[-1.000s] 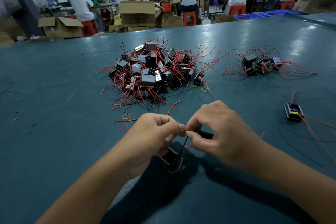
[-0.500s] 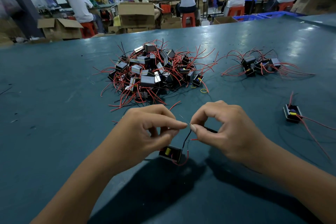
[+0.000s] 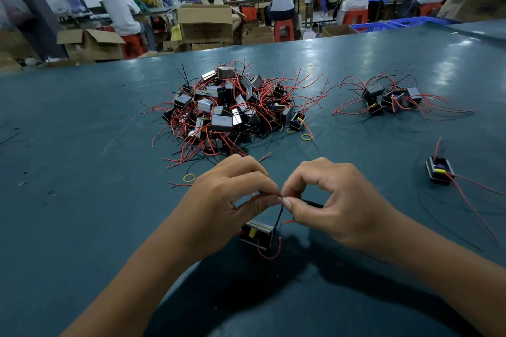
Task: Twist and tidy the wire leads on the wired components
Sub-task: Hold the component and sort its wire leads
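Observation:
A small black wired component (image 3: pixel 257 234) with a yellow part on top hangs just below my two hands, its black and red leads running up to my fingertips. My left hand (image 3: pixel 227 200) pinches the lead ends between thumb and forefinger. My right hand (image 3: pixel 334 205) pinches the same lead ends from the other side, fingertips almost touching the left ones. A short red lead end (image 3: pixel 287 221) sticks out under my right thumb. How the wire tips lie between the fingers is hidden.
A big pile of components with red and black leads (image 3: pixel 232 109) lies beyond my hands on the teal table (image 3: pixel 82 172). A smaller group (image 3: pixel 388 97) sits far right, a single component (image 3: pixel 439 171) at the right. Yellow rubber bands (image 3: pixel 189 178) lie loose.
The component has dropped clear of my left palm and now hangs in view under my fingertips. Both hands have kept pinching the lead ends, shifting slightly.

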Available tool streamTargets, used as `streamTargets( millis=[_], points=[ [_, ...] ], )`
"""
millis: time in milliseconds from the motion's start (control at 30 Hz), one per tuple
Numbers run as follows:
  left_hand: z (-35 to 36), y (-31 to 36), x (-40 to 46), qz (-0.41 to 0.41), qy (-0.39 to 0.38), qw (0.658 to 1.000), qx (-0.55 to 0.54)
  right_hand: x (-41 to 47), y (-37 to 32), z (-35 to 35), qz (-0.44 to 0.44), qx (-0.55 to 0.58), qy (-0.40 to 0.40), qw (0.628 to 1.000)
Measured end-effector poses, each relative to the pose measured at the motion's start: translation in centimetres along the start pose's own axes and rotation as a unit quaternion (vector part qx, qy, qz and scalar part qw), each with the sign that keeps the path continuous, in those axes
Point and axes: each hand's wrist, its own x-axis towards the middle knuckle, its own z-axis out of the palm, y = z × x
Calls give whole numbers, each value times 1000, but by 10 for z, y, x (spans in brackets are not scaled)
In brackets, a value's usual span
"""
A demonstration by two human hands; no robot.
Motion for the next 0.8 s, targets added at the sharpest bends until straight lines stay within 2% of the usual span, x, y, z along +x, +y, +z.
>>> streamTargets(
  millis=[67, 133, 200, 300, 400, 467, 500, 533, 600, 633, 667, 733, 800],
  points=[
    [0, 2, -1, -43, -21, 998, -45, 0, 1, 0, -7, -9, 3, 1000],
    [-1, 4, -2, -149, -61, 975, -153, 0, 1, 1, -16, -26, 3, 1000],
    [0, 9, -2, -265, -81, 921, -273, 0, 2, 3, -26, -44, 1, 999],
    [4, 16, 0, -400, -71, 827, -388, 1, 3, 4, -35, -56, 8, 998],
    [7, 22, 4, -462, -72, 752, -465, 3, 2, 5, -96, -112, 22, 989],
    [8, 24, 4, -477, -74, 728, -487, 4, 2, 6, -116, -141, 32, 983],
    [9, 24, 5, -476, -67, 732, -483, 4, 3, 6, -110, -139, 36, 983],
    [9, 22, 4, -463, -53, 756, -460, 4, 3, 5, -96, -128, 40, 986],
    [5, 16, 2, -384, -9, 858, -340, 3, 2, 4, -61, -89, 42, 993],
    [1, 12, 0, -317, 10, 913, -256, 3, 2, 2, -43, -70, 41, 996],
    [-2, 8, -1, -245, 18, 954, -175, 2, 2, 2, -29, -53, 40, 997],
    [-6, 3, -3, -123, 11, 990, -64, 2, 1, 0, -11, -29, 35, 999],
    [-4, 1, -3, -58, 8, 998, -26, 1, 0, 0, -6, -16, 27, 1000]
  ],
)
